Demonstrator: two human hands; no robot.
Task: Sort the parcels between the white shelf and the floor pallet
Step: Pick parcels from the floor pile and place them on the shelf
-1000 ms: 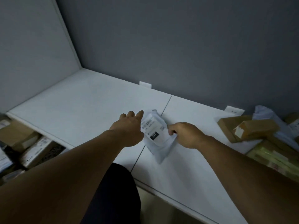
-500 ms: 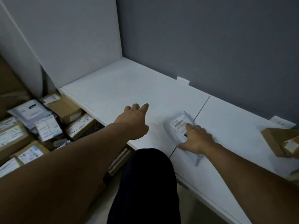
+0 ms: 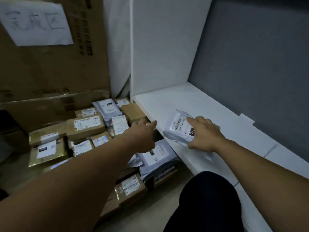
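Observation:
My right hand [image 3: 203,133] holds a small grey poly-bag parcel [image 3: 178,130] with a white label marked 231, thumb under it and fingers on top, just above the front edge of the white shelf [image 3: 209,104]. My left hand [image 3: 143,133] reaches out open and empty, fingers extended, over the gap between the shelf and the floor pile. The floor pile of parcels [image 3: 87,131] lies to the left and below: several brown cartons and grey bags with labels. The pallet under them is hidden.
A large cardboard sheet [image 3: 50,64] with a handwritten paper sign stands behind the pile. The shelf's white side panel [image 3: 160,47] rises at its left end, against a grey wall [image 3: 259,56]. My dark-clad knee [image 3: 209,203] is at the bottom.
My view has swung left, bringing the floor pile into sight. My right hand has carried the grey parcel left along the shelf to its front edge; my left hand now reaches past the shelf edge.

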